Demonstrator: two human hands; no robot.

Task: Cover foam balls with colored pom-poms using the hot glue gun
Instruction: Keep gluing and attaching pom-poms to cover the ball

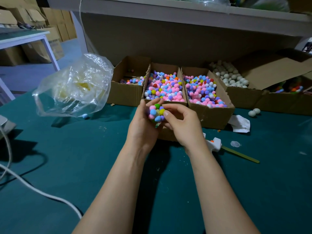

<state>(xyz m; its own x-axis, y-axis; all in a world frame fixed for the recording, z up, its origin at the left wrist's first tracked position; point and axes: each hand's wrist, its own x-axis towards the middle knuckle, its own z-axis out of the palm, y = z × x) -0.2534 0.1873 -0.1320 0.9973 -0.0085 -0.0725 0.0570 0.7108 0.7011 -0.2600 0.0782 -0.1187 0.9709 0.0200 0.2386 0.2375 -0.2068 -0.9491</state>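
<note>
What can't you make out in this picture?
Head view:
Far side of the pom-pom ball: hidden by left hand and right hand.
Part of the glue gun: behind the right wrist.
Contents of the plastic bag: blurred by crinkled film.
The rightmost box: dark, cut by the frame edge.

A single wide-angle view, worn on the person's head, looks forward and down across the green table (67,166); both forearms enter at 6 o'clock and run up to the left hand (143,127) and right hand (184,128); the hands meet just above centre, fingers curled on the pom-pom-covered ball (156,112), the nearest thing to the lens; the far field climbs toward 12 o'clock, where the cardboard boxes of pom-poms (164,86) stand under a shelf (168,14); the box of foam balls (231,76) lies at 2 o'clock, the clear plastic bag (76,86) at 10 o'clock, the glue gun (214,144) at 4 o'clock; straight edges bow near the borders.
</note>
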